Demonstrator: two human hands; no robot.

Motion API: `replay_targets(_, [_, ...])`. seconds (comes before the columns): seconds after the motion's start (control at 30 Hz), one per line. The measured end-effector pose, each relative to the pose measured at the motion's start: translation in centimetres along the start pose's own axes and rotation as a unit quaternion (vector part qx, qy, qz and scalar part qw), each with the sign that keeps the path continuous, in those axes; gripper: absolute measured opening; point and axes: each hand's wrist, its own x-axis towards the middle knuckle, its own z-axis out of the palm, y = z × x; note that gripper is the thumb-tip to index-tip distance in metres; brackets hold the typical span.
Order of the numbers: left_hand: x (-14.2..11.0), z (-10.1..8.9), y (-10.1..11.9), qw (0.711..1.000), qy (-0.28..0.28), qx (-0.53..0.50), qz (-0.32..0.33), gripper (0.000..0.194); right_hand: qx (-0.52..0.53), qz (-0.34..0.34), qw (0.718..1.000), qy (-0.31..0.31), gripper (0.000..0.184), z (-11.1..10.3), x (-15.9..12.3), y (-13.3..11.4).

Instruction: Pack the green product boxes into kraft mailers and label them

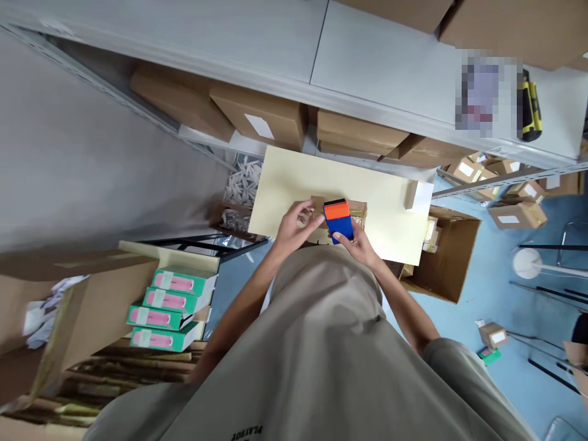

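Note:
My right hand (359, 244) is wrapped round a blue and orange tape dispenser (339, 226) with a black edge at its far end. The tape dispenser is above a small brown cardboard box (357, 208) on the cream tabletop (294, 173), partly covering it. At the box's left end is my left hand (294, 228), fingers apart and nothing seen in them. Whether its fingertips touch the box I cannot tell.
A white box (418, 196) stands at the table's right end. Beyond it sits an open carton (452, 254). Green boxes (169, 312) are stacked at left. Brown cartons (261, 113) fill the shelf behind the table; a yellow-black tool (531, 107) lies above.

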Motion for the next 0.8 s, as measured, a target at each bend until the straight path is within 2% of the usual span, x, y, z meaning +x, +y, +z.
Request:
replay_targets(0.07, [0.9, -1.1, 0.5, 0.998, -0.039, -0.042, -0.022, 0.051, -0.039, -0.001, 0.999, -0.017, 0.071, -0.5, -0.8, 0.1])
replay_targets(0.13, [1.6, -1.8, 1.1, 0.993, -0.092, -0.067, -0.032, 0.050, -0.086, -0.009, 0.996, -0.027, 0.069, -1.2, -1.3, 0.1])
replay_targets(0.2, [1.9, -2.3, 1.8, 0.988, -0.123, -0.081, -0.041, 0.049, -0.127, -0.015, 0.991, -0.038, 0.066, -1.8, -1.6, -0.1])
replay_targets(0.37, [2.1, -2.6, 2.4, 0.987, -0.116, -0.093, -0.068, 0.050, -0.203, -0.039, 0.976, -0.068, 0.060, -2.8, -1.7, -0.8])
replay_targets(0.53, [2.6, -2.4, 1.7, 0.984, -0.154, -0.071, -0.058, 0.046, -0.232, -0.043, 0.967, -0.095, 0.059, -3.5, -1.4, -1.4])
replay_targets(0.67, [2.7, -1.3, 0.1, 0.989, -0.110, -0.071, -0.065, 0.047, -0.266, -0.036, 0.957, -0.109, 0.059, -4.0, -0.8, -1.8])
replay_targets(0.8, [1.6, 1.2, -2.7, 0.990, -0.032, -0.100, -0.099, 0.044, -0.279, -0.010, 0.952, -0.121, 0.063, -4.9, 0.4, -2.4])
